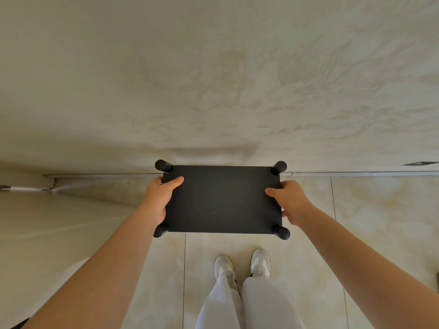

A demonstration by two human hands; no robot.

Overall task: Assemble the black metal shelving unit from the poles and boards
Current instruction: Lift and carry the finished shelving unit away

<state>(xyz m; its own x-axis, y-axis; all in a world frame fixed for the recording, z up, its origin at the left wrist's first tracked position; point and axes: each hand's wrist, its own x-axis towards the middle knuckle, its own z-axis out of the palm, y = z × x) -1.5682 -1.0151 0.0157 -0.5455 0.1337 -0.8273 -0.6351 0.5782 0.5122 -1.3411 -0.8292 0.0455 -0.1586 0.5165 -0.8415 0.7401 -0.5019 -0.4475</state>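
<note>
I look straight down on the black shelving unit's top board (pixel 223 200), a flat black rectangle close to the wall. A round black pole end stands at each corner, for example the far left one (pixel 162 165) and the near right one (pixel 282 232). My left hand (pixel 160 198) grips the board's left edge, thumb lying on top. My right hand (pixel 288 200) grips the right edge the same way. Whatever is under the board is hidden.
A marbled cream wall (pixel 213 79) rises right behind the unit, with a baseboard (pixel 356 173) along the floor. My two white shoes (pixel 242 265) stand on the tiled floor just in front of the unit. A wall corner lies to the left.
</note>
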